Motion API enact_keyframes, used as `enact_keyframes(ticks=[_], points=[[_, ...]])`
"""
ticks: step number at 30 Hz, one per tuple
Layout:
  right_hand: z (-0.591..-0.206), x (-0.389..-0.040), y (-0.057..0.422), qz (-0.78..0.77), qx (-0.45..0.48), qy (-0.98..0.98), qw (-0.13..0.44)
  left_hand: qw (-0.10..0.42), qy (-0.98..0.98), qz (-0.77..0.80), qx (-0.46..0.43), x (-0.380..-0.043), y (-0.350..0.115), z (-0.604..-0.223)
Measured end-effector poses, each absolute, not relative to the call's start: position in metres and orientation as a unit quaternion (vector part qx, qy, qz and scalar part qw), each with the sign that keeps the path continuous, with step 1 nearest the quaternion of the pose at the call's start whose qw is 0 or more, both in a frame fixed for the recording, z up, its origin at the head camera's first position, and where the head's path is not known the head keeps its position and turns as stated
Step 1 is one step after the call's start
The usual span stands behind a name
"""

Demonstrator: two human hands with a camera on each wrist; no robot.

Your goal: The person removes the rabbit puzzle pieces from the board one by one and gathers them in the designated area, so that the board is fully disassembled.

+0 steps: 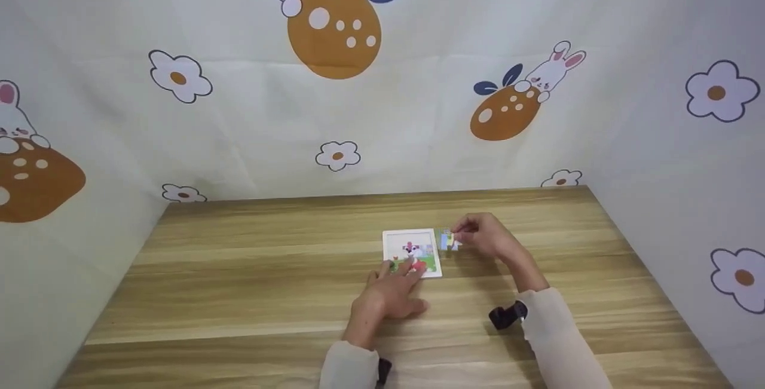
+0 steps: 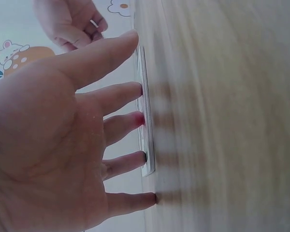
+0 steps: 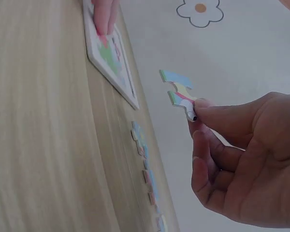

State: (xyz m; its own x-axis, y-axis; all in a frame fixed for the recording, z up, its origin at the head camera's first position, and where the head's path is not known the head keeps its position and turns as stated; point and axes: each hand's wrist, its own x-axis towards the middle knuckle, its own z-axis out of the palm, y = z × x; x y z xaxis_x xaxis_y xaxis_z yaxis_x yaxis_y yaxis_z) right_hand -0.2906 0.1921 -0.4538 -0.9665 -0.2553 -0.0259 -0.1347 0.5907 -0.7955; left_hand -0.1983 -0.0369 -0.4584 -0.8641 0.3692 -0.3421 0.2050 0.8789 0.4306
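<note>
A white-framed jigsaw board (image 1: 408,231) lies on the wooden table, with a partly filled cartoon picture showing an animal's face, red and green. My left hand (image 1: 391,294) rests its spread fingertips on the board's near part; in the left wrist view, the little finger touches the tabletop beside it. Just right of the board, my right hand (image 1: 487,236) pinches a jigsaw piece (image 3: 181,92) between thumb and index finger. That piece is blue, yellow and green, raised above the table. Below it in the right wrist view, several loose jigsaw pieces (image 3: 140,139) lie in a row.
The wooden table (image 1: 251,293) meets a pale curtain (image 1: 418,108) printed with rabbits, oranges and flowers at the back and on both sides. Black wrist devices (image 1: 507,316) sit at both sleeve cuffs.
</note>
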Motion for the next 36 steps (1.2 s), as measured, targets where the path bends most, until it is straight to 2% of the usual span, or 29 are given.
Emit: enact_keyframes(ticks=[10,36], points=[[-0.467,-0.295,0.201,-0.419,-0.082,0.899,0.102,0.215,0.944,0.204,0.148,-0.199,-0.036,-0.460],[-0.472,-0.290,0.193,-0.398,-0.045,0.907,0.129,0.223,0.941,0.210,0.144,-0.200,-0.036,-0.459]])
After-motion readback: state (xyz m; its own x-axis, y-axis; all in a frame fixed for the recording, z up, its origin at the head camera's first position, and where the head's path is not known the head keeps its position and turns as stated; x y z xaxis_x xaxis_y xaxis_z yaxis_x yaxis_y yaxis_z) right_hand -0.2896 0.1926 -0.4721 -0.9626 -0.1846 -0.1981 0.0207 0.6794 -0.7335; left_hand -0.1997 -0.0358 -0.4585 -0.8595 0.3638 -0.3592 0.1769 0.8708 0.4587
